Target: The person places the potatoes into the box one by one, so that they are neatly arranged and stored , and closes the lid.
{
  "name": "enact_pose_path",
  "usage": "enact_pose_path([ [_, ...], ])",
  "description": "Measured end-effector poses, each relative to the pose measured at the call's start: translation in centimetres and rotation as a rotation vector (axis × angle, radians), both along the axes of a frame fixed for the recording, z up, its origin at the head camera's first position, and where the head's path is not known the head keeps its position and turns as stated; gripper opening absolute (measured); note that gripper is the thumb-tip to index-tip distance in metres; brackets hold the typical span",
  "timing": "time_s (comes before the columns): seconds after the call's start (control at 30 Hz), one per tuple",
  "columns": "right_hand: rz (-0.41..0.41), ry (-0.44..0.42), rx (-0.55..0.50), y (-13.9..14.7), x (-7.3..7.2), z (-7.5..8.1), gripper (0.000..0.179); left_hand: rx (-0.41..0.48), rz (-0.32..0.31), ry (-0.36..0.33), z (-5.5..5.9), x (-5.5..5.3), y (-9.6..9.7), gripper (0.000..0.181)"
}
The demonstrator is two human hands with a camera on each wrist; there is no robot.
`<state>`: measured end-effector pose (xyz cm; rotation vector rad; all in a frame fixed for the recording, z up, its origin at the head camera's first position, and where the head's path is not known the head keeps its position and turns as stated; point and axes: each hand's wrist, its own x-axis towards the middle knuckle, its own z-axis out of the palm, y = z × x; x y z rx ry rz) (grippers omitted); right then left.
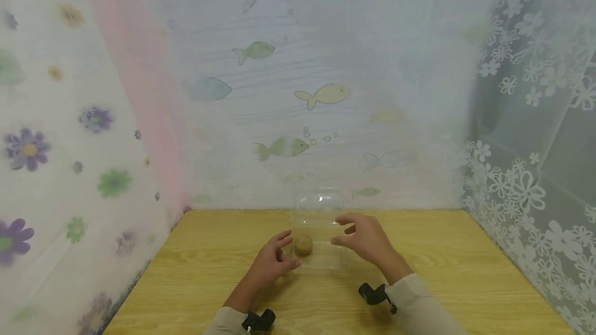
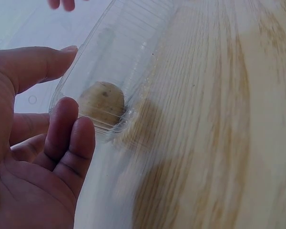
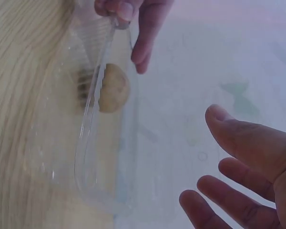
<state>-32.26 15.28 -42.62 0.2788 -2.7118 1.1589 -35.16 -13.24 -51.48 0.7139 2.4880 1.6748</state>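
Observation:
A clear plastic clamshell box [image 1: 326, 260] lies on the table, its lid [image 1: 318, 203] raised at the back. Inside, at the left end, sits a round tan potato [image 1: 303, 245] with small dark spots, seen through the plastic in the left wrist view. My left hand [image 1: 274, 258] is at the box's left side, its loosely bent fingers at the rim; how firmly they touch is unclear. Over the right side of the box hovers my right hand [image 1: 365, 234]. In the right wrist view its thumb [image 3: 248, 136] and fingers are spread, apart from the box, holding nothing.
A wood-grain table [image 1: 195, 268] spreads beneath both hands. Behind it hangs a pale curtain [image 1: 396, 76] with printed fish. Flowered sheets close in the left side [image 1: 60, 206] and the right side [image 1: 526, 200]. Each wrist carries a small black camera.

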Motion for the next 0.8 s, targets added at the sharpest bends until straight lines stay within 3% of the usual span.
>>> enact_pose_path([
  [0.33,-0.011,0.03,0.066,3.7,1.6,0.5,0.053,-0.022,-0.004,0.014,-0.2,-0.3,-0.2,0.082],
  [0.8,-0.075,0.013,0.056,8.6,3.1,0.8,0.061,-0.038,-0.01,0.032,-0.3,-0.5,-0.2,0.08],
])
